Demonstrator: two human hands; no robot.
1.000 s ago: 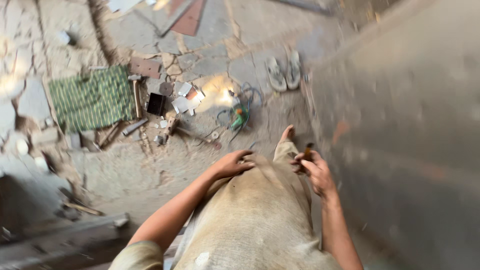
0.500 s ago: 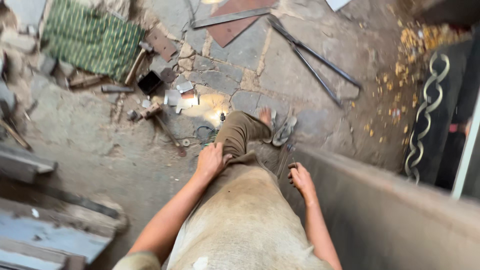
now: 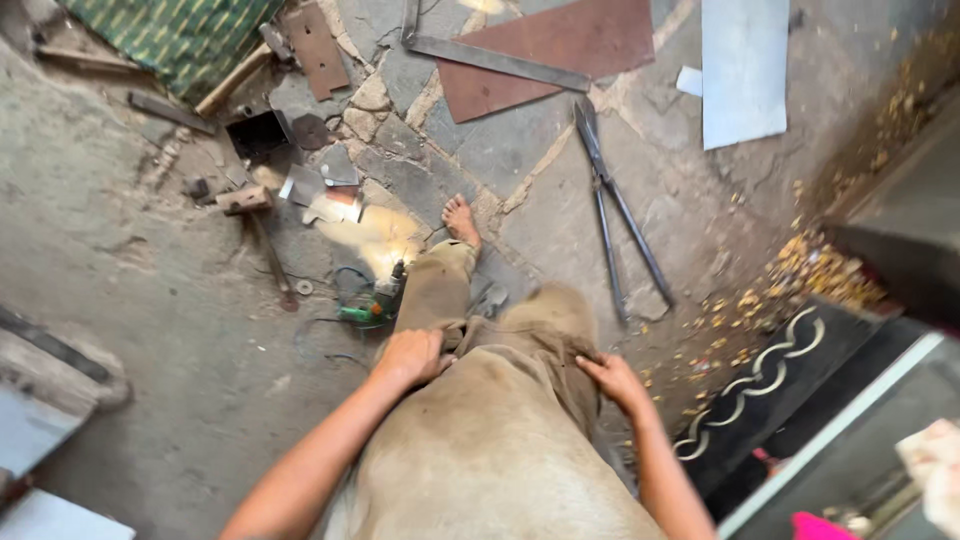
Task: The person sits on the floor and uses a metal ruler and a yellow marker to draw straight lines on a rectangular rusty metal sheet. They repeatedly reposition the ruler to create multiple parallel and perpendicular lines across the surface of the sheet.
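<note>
We see the left hand (image 3: pixel 415 356) curled and gripping the khaki trousers (image 3: pixel 500 440) at the left thigh. The right hand (image 3: pixel 612 382) lies with fingers together, pressed on the right thigh. Beyond the trousers lie long metal shears (image 3: pixel 620 215); left of them, a hammer (image 3: pixel 258 225).

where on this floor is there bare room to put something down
Bare concrete floor left of the hammer is free. So is the stone between the long shears and the bare foot. It is crowded around the black box and metal scraps.
</note>
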